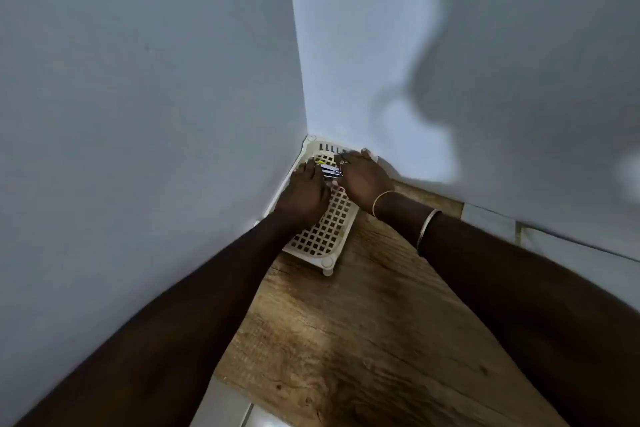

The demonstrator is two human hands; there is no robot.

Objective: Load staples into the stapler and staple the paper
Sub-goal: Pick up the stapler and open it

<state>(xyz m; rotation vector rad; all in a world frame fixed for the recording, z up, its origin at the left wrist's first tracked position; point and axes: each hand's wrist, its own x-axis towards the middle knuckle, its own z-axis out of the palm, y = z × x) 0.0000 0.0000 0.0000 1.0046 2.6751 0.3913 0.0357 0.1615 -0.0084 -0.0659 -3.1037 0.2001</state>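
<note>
Nearest me, the wooden table (363,340). Both hands, left hand (304,196) and right hand (362,180), close on a blurred, maybe dark stapler (330,172) between their fingertips, its long axis running left-right.

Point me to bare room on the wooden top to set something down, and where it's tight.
Free: the wooden tabletop nearer than the white lattice basket, between the two forearms, and the strip right of the basket toward the right wall. Crowded: the far corner, where the left hand and right hand sit over the basket around a small item I cannot identify.
</note>
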